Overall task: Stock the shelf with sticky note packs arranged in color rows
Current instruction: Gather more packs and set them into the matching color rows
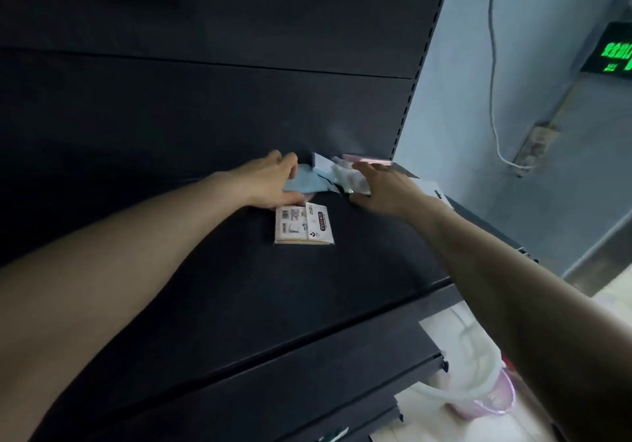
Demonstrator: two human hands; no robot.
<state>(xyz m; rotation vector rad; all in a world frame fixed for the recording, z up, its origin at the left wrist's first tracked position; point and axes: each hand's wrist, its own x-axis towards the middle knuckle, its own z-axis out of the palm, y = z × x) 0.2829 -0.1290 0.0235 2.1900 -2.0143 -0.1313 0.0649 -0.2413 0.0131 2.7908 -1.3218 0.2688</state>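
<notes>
**Both hands at the back right corner of the shelf**

The dark shelf [239, 287] carries a small cluster of sticky note packs near its rear right corner, close to the back panel [205, 106].

The left hand [270, 183] reaches in from the left and grips a blue pack [307, 183]. Its fingers [289, 161] curl over the far edge and the thumb runs along the near edge.

The right hand [384, 190] comes in from the right and lies on a clear-wrapped pack [350, 179], just beside the blue one. Its fingers [372, 167] stretch fairly straight across the wrapper, with the thumb at the pack's near edge. Whether they actually clasp it cannot be told.

Behind the right hand, a pink pack [371, 160] sits against the back panel at the shelf's right end.

Nearer the front, just below the left hand, a labelled pack [303, 225] lies flat with its white barcode label facing up. It is apart from the wrapped pack.

Beyond the shelf's right edge is a pale wall [461, 99] with a white cable [492, 65] running down to a socket [537, 144]. A green lit sign [612, 55] hangs higher up. Down on the floor stands a bin [478, 387] lined with a plastic bag.
</notes>
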